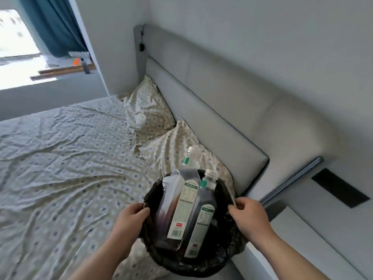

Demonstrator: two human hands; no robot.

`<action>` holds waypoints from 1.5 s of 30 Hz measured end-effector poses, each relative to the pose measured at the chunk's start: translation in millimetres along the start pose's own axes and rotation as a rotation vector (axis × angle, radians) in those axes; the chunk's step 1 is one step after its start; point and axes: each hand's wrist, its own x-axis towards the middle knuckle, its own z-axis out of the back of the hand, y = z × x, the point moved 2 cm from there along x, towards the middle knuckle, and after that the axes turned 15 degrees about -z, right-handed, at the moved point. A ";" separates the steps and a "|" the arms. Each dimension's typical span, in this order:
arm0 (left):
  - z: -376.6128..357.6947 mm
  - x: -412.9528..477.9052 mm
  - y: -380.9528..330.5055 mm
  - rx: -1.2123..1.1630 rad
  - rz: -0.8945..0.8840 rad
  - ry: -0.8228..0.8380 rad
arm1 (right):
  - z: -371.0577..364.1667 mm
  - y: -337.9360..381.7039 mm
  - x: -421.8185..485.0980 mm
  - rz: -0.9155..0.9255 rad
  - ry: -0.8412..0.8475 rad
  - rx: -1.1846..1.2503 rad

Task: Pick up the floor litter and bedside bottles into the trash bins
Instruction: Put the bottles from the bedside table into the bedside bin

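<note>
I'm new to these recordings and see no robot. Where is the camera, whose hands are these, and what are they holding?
There is no machine: one wide-angle camera sits on a person's head and looks forward and down, so the two bare arms entering from below are that person's own. The left hand and the right hand each grip one side of the rim of a round trash bin lined with a black plastic bag. Standing in it are several clear plastic bottles with white-and-green labels. Behind it lie a bed with a wrinkled patterned sheet, two matching pillows and a grey padded headboard.
</note>
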 end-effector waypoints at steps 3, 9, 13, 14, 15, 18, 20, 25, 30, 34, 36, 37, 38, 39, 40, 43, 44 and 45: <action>2.6 -17.3 -9.2 -0.042 0.003 -0.129 | 9.5 17.9 5.3 0.104 0.028 -0.042; 5.2 -82.1 -7.6 -0.192 0.044 -0.362 | 12.6 46.5 5.5 0.310 0.191 -0.066; 18.0 -139.4 6.2 -0.295 0.087 -0.576 | -8.4 60.9 -16.7 0.445 0.352 -0.099; 21.7 -155.9 8.2 -0.330 0.089 -0.629 | -16.2 64.5 -24.3 0.469 0.398 -0.101; 25.8 -173.4 10.1 -0.368 0.087 -0.683 | -25.5 68.4 -32.6 0.501 0.445 -0.112; 45.9 -231.0 17.0 -0.441 0.077 -0.862 | -56.5 83.1 -70.9 0.579 0.556 -0.169; 65.0 -271.0 25.9 -0.438 0.080 -0.971 | -76.1 91.8 -107.1 0.629 0.637 -0.200; 111.7 -360.1 51.8 -0.469 0.082 -1.188 | -123.5 106.3 -203.0 0.762 0.797 -0.283; 153.6 -437.2 88.5 -0.522 0.099 -1.334 | -169.5 107.4 -301.9 0.857 0.896 -0.321; 186.6 -491.1 123.6 -0.572 0.134 -1.444 | -207.0 99.0 -375.2 0.907 0.955 -0.364; 201.2 -516.3 140.9 -0.599 0.145 -1.482 | -225.0 93.2 -408.9 0.905 0.980 -0.409; 207.4 -528.8 148.4 -0.606 0.153 -1.492 | -232.9 89.9 -424.8 0.906 0.991 -0.429; 213.3 -539.7 154.2 -0.610 0.161 -1.499 | -239.3 86.9 -439.0 0.913 1.002 -0.441; 219.9 -551.9 161.0 -0.615 0.167 -1.516 | -246.8 83.5 -454.6 0.922 1.017 -0.449; 227.0 -564.7 167.5 -0.620 0.165 -1.542 | -255.1 80.8 -471.7 0.929 1.032 -0.460; 247.4 -594.6 185.4 -0.655 0.176 -1.628 | -274.9 77.6 -519.4 0.966 1.061 -0.511; 251.7 -602.7 190.9 -0.670 0.194 -1.655 | -281.0 77.0 -533.5 0.979 1.074 -0.534; 254.3 -610.0 195.3 -0.693 0.208 -1.682 | -287.7 75.8 -546.5 0.980 1.092 -0.552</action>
